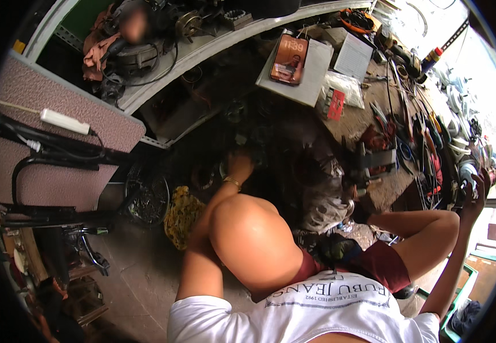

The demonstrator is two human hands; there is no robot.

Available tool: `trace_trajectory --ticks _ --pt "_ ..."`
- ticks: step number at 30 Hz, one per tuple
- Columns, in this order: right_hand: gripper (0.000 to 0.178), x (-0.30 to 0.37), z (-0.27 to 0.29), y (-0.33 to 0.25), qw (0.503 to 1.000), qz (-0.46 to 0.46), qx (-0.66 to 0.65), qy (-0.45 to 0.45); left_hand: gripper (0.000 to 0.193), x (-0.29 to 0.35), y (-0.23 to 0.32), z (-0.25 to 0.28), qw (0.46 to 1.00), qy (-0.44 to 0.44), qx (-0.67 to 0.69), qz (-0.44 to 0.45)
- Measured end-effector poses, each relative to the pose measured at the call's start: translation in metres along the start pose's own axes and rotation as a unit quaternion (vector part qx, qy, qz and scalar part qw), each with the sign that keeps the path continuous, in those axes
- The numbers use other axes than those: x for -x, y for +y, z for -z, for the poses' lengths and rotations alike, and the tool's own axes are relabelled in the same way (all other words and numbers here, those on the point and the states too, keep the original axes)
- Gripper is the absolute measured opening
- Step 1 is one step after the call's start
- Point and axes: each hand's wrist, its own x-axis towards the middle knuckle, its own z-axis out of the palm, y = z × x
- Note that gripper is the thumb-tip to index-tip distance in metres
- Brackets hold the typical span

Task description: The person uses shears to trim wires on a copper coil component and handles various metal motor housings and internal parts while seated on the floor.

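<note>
My left hand point(241, 166) reaches down into the dark space below the bench, a bracelet on its wrist. Its fingers are lost in shadow among dim parts, so whatever it touches cannot be made out. Out to the far right, my right hand point(474, 193) is raised with its fingers apart, beside a pale blue-white round part point(467, 170) at the end of the tool row. Whether the fingertips touch that part is unclear. A dark round basin point(147, 197) of small metal pieces and a yellow patterned cloth point(180, 220) lie left of my left forearm.
Pliers and other hand tools point(431, 143) crowd the workbench point(382, 188) on the right. A phone point(290, 60) lies on a pale box point(311, 68) near a paper pad point(353, 56). Machine parts fill the shelf point(196, 48). A white power strip point(65, 121) rests at left.
</note>
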Motion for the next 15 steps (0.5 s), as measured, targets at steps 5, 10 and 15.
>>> trace_trajectory --ticks 5,10,15 --pt "0.018 -0.006 -0.01 -0.002 0.997 -0.051 -0.045 -0.021 0.034 -0.045 0.009 -0.062 0.997 -0.029 0.003 0.074" --pt "0.017 0.018 -0.01 0.041 0.991 -0.116 -0.068 -0.015 0.034 -0.062 0.001 -0.053 0.993 -0.105 0.047 -0.02" --pt "0.018 0.026 -0.029 0.04 0.983 -0.148 -0.104 -0.021 0.039 -0.095 0.008 0.007 0.98 0.039 0.192 -0.029"
